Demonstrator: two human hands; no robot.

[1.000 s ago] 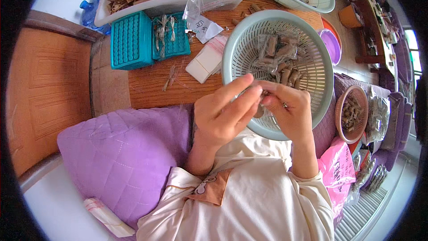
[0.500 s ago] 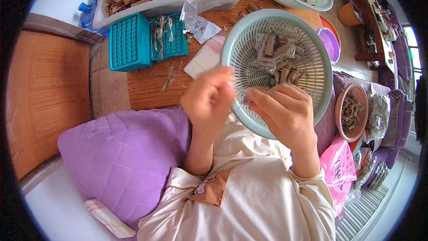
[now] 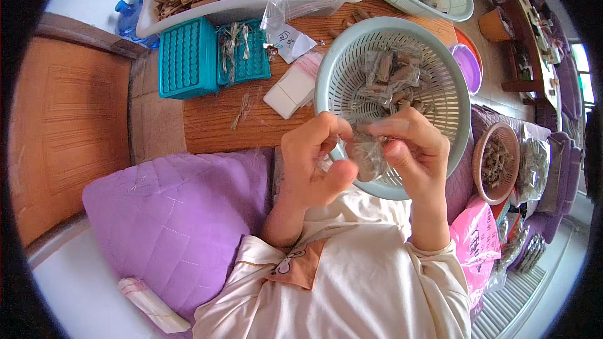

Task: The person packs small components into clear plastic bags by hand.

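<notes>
1. The right hand (image 3: 414, 154) pinches a small clear bag (image 3: 369, 156) between thumb and forefinger, apparently gripping only one side so that the rest hangs free.
2. The left hand (image 3: 317, 160) faces it, thumb and forefinger spread wide beside the bag; whether they touch the plastic, I cannot tell (the clear film is hard to make out there).
3. The small clear bag sits between both hands, over the near side of the grey-green basket (image 3: 392, 21), probably held there so that anything dropped lands inside.
4. In that basket lie filled bags (image 3: 396, 72) of brown pieces, heaped together, presumably to keep them in one place.
5. On the table (image 3: 217, 127), a stack of flat packets (image 3: 291, 92) lies just left of the basket, likely for easy reach.
6. Thin ties (image 3: 233, 41) lie across a teal rack (image 3: 256, 66), seemingly gathered to stay tidy.
</notes>
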